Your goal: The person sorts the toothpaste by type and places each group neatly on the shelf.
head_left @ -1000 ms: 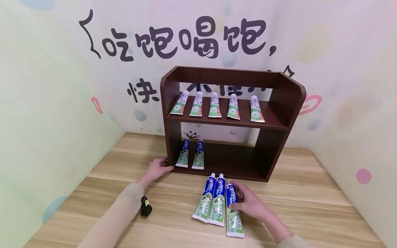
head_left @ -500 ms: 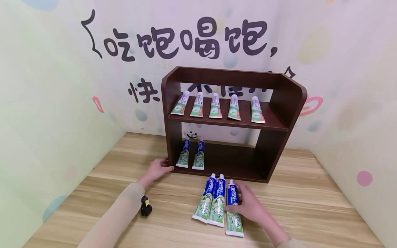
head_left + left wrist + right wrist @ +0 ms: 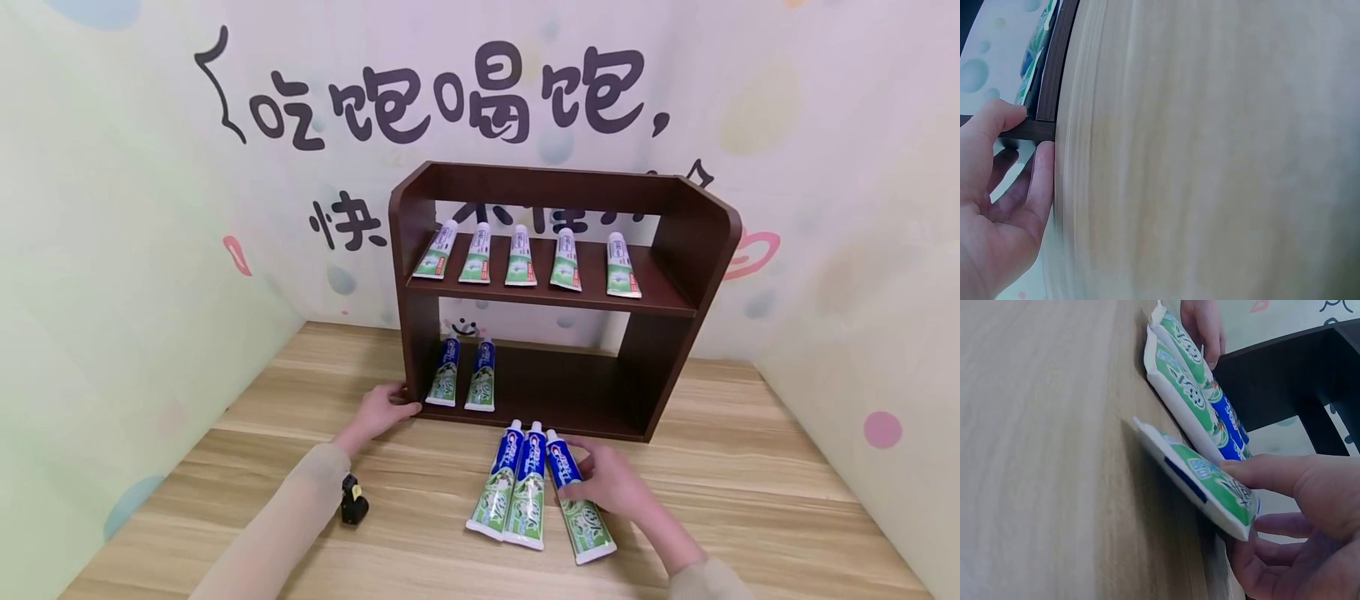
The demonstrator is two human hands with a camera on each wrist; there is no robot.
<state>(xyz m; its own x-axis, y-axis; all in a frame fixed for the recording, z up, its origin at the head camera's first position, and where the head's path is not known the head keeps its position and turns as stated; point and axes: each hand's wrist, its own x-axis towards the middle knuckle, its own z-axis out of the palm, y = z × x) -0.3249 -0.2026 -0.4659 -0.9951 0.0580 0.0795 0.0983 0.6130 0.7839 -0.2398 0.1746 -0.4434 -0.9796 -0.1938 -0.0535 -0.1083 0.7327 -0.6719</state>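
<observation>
A blue-and-green toothpaste tube [image 3: 587,522] is in my right hand [image 3: 611,482], tilted, cap toward the shelf. In the right wrist view the thumb lies on the tube's [image 3: 1210,481] upper side, with curled fingers at its other edge. Just left of it, two matching tubes [image 3: 493,492] lie side by side on the table, touching. My left hand [image 3: 378,410] grips the lower front corner of the dark brown wooden shelf [image 3: 570,392]. In the left wrist view the thumb is on one side of the shelf's panel [image 3: 1030,130] and the fingers are on the other.
Two blue-and-green tubes [image 3: 482,375] lie at the left of the lower shelf. Several smaller white-and-green tubes [image 3: 520,257] line the upper shelf. A small black object [image 3: 353,500] is by the left forearm on the wooden table [image 3: 757,500]. Printed walls stand around it.
The tube in my right hand has turned, its cap end swinging left and its flat end right, and that end appears slightly raised. The left hand stays at the shelf corner.
</observation>
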